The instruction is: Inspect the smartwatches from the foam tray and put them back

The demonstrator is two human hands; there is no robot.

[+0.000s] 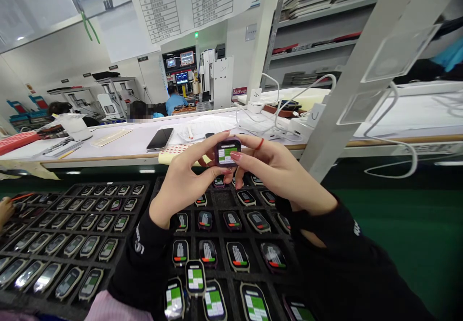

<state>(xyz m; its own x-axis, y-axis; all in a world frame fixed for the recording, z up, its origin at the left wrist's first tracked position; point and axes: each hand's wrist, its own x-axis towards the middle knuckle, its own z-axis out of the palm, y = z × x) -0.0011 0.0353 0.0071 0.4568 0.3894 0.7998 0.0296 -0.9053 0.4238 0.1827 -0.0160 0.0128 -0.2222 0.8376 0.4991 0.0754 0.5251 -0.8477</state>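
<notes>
Purple-cased smartwatch body (227,153) was held up over the black foam tray (221,198), screen lit with green and white test blocks. Left hand (184,181) gripped it from the left, thumb under and index finger over, fingers clamped on the case. Right hand (278,169) pinched the right edge, fingers also closed on it, red band on one finger. Both sleeves were black. Tray under the hands held rows of watch bodies: near rows showed lit screens (196,278), some green blocks, some white bars with red/green strip. At least one pocket near the top of that tray looked empty, likely where the held unit came from. Second tray (72,244) to the left was full of units with dimmer, reflective screens. Progress, my read: one unit in hand mid-check, right tray powered on, left tray apparently not lit; which units were already checked, can't tell. Behind the trays, a white worktop (119,142) carried a dark phone (159,139) and white cables (282,108). Another person's hand (5,210) sat at the far left edge.
</notes>
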